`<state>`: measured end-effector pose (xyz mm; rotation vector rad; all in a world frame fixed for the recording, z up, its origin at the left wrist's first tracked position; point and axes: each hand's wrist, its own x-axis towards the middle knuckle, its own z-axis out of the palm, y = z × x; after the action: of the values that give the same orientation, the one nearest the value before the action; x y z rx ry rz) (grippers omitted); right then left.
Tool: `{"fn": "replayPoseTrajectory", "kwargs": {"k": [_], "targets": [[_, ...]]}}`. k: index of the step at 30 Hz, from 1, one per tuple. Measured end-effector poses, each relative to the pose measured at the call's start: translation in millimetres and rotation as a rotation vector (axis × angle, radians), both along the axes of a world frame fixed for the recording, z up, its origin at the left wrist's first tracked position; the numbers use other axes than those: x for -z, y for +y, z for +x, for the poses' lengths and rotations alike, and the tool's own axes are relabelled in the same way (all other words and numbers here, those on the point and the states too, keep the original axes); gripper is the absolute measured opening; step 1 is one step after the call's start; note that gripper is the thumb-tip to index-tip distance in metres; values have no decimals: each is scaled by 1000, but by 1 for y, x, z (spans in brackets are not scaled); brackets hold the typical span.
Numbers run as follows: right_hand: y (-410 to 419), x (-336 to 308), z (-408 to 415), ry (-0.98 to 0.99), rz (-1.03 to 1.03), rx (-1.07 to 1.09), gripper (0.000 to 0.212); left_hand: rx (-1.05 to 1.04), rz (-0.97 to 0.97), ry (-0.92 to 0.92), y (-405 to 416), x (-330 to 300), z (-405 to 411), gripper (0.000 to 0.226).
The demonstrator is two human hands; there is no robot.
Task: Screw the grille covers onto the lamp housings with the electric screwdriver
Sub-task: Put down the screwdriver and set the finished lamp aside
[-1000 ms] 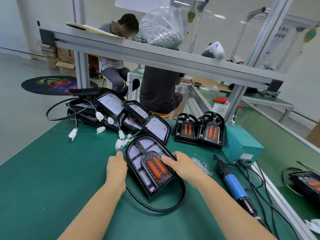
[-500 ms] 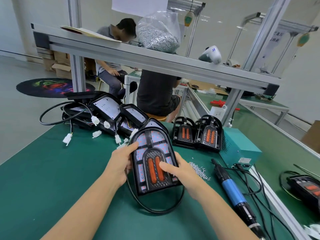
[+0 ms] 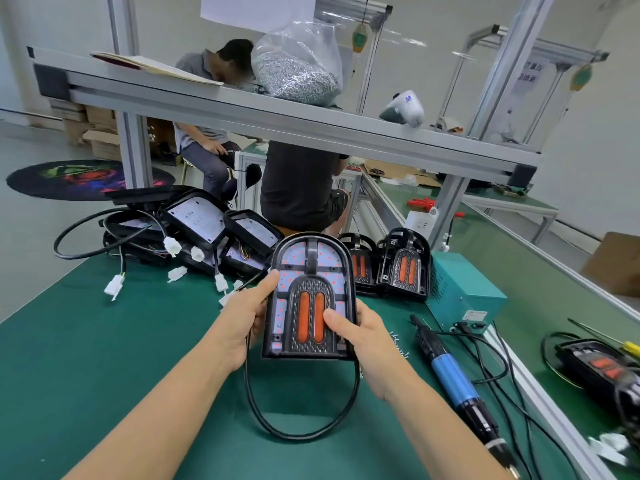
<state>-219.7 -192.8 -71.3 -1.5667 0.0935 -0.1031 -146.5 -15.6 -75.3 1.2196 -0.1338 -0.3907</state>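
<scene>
Since a second ago the lamp [image 3: 311, 292] has been lifted off the green mat [image 3: 86, 358] and turned from a slant to stand upright, arched end up and away, flat end toward the person, long axis near vertical. The left hand [image 3: 251, 311] curls around its left edge, thumb on the glossy black rim. The right hand [image 3: 360, 336] grips the lower right corner, thumb on the orange strips inside the ribbed grille. A black cable [image 3: 298, 436] loops below. At right the blue-barrelled screwdriver [image 3: 450, 375] lies on the mat.
</scene>
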Motion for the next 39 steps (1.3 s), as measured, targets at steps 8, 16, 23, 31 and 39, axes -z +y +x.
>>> {"fn": "replayPoseTrajectory", "kwargs": {"k": [8,16,23,31,39], "targets": [[-31,-9,-13,26,55,157,18,247,-46,93,-49,1,0,49],[-59,-9,-24,75,63,314,20,383,30,115,-93,-1,-9,44],[-57,-16,-18,69,43,293,18,387,69,58,-87,-2,-2,44],[-62,-31,-12,67,183,302,10,388,-68,10,-70,4,4,51],[-59,-32,-19,175,283,101,34,-36,-269,99,-76,-25,35,36]]}}
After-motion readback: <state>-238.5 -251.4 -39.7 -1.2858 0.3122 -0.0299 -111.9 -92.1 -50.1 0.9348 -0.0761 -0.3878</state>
